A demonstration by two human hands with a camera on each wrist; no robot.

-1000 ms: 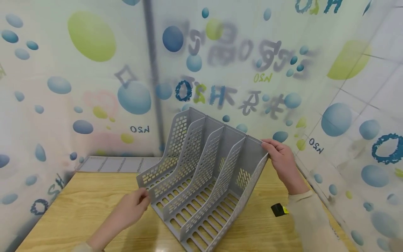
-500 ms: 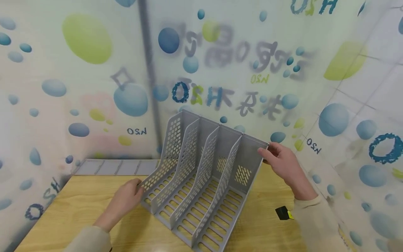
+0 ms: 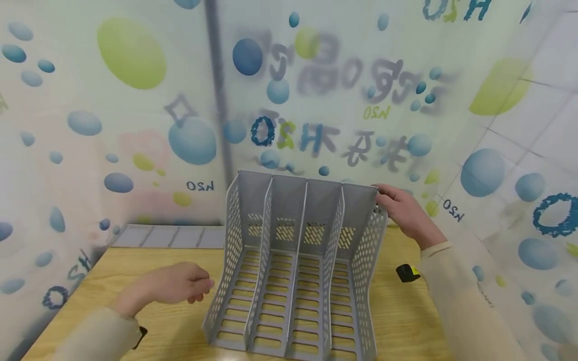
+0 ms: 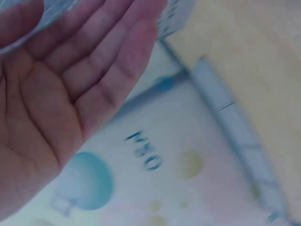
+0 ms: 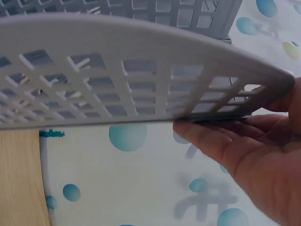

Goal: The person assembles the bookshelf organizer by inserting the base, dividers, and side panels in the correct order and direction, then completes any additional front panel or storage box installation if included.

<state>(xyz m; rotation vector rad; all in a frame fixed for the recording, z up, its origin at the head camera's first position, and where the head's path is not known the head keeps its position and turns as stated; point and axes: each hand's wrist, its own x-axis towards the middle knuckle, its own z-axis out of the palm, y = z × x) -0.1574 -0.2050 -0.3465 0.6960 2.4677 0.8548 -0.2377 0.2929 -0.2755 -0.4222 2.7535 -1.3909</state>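
A grey plastic file rack [image 3: 289,198] stands at the middle of the wooden table, its several perforated-walled compartments facing me. My right hand [image 3: 406,213] grips the rack's top right back corner. In the right wrist view, that hand's fingers [image 5: 207,136] lie along the rack's back, by the perforated side wall [image 5: 160,70]. My left hand [image 3: 176,283] hovers just left of the rack with loosely bent fingers and holds nothing. The left wrist view shows its bare palm [image 4: 37,113], with part of the rack [image 4: 176,19] beyond the fingertips.
A flat grey panel [image 3: 167,235] with dividing lines lies along the table's back left edge. A small black and yellow object [image 3: 408,273] is beside my right sleeve. Patterned sheets [image 3: 289,100] with blue and green dots enclose the wooden table [image 3: 167,331].
The rack was tilted and turned with both hands on it; now it stands squarer, facing me. My left hand has let go of its front left corner, while the right keeps hold.
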